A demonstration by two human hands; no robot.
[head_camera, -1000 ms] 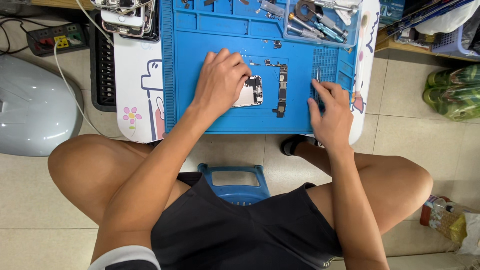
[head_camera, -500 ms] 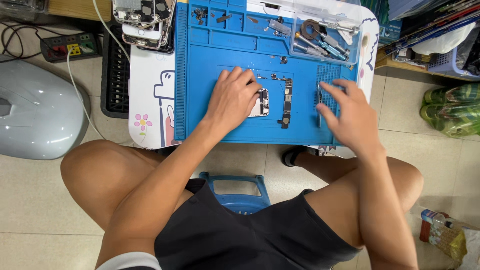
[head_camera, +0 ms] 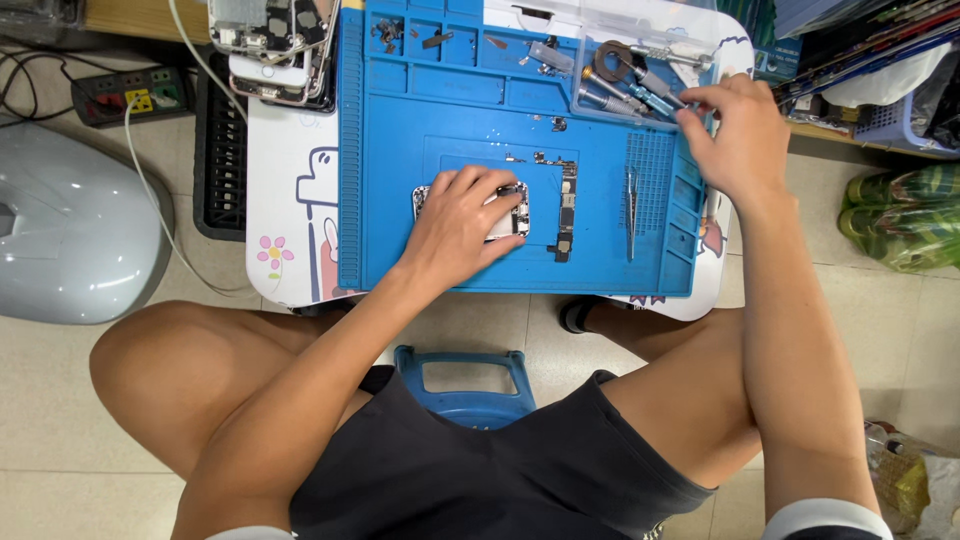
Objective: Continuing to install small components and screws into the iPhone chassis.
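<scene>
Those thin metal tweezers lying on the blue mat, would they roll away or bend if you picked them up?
The tweezers look flat-sided, so they probably would not roll on the blue mat. Being slim metal, they are likely light and stiff, with springy arms. Their fine tips look easy to bend if dropped.

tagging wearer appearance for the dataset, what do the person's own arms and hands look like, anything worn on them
Both arms are bare from upper arm to fingertips. The left hand and right hand wear no gloves, rings, watch or bands that show. A white sleeve hem edges the right upper arm, and another shows at the left.
</scene>
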